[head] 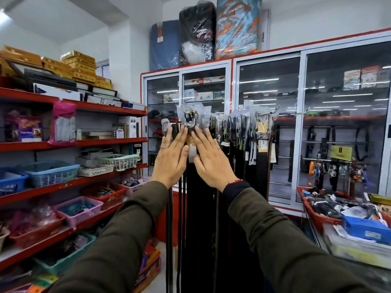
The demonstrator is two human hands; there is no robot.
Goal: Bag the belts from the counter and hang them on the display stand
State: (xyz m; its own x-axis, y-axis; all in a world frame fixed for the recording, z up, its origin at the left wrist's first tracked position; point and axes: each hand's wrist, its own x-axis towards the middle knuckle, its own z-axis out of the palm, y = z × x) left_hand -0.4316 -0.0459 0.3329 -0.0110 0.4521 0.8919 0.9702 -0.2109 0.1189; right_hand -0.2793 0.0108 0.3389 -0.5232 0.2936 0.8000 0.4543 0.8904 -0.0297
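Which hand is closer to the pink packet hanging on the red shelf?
Left. The left hand is raised at the hanging belts, on the side towards the pink packet. The right hand is on the belts' far side, farther from it.

Both hands up flat, left hand (169,157) and right hand (211,159), fingers spread against the hanging belts (203,208), which fill the middle as a dense dark curtain with no gap between them; bagged buckles (191,117) crowd the rail above the fingertips; red shelves (69,185) with baskets close in left, the cluttered counter (349,246) blocks right, open air only between the sleeves
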